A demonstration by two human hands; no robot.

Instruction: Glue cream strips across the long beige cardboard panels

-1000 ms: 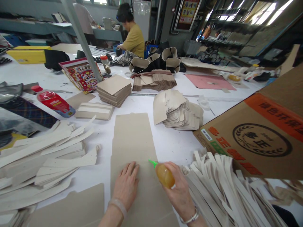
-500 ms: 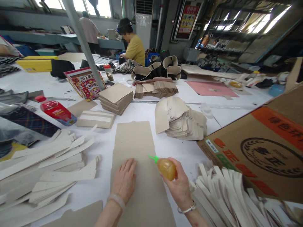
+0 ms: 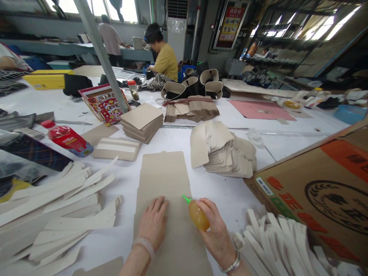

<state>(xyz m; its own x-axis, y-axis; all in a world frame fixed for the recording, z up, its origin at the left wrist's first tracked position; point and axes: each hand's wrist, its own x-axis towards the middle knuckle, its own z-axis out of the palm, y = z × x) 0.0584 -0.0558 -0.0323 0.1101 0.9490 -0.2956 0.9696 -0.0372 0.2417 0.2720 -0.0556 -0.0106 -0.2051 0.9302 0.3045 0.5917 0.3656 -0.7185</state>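
A long beige cardboard sheet (image 3: 163,172) lies lengthwise in front of me on the white table. My left hand (image 3: 153,220) rests flat on its left side, fingers stretched out, holding nothing. In my right hand (image 3: 215,226) is a squeeze bottle (image 3: 199,215) of amber liquid, probably glue, with the fingers wrapped round it. Its green nozzle (image 3: 186,199) points up and left, over the sheet near its right edge. Whether the tip touches the cardboard I cannot tell.
Cut cardboard strips lie at left (image 3: 71,207) and right (image 3: 276,237). Beyond the sheet are a stack of rectangular boards (image 3: 142,120) and a pile of curved pieces (image 3: 224,149). A printed carton (image 3: 322,184) stands right, a red bottle (image 3: 69,138) left. A person in yellow (image 3: 166,61) works across the table.
My right hand and the bottle have shifted slightly down and left, and the bottle is tilted more. My left hand stays on the sheet. The camera view has shifted a little.
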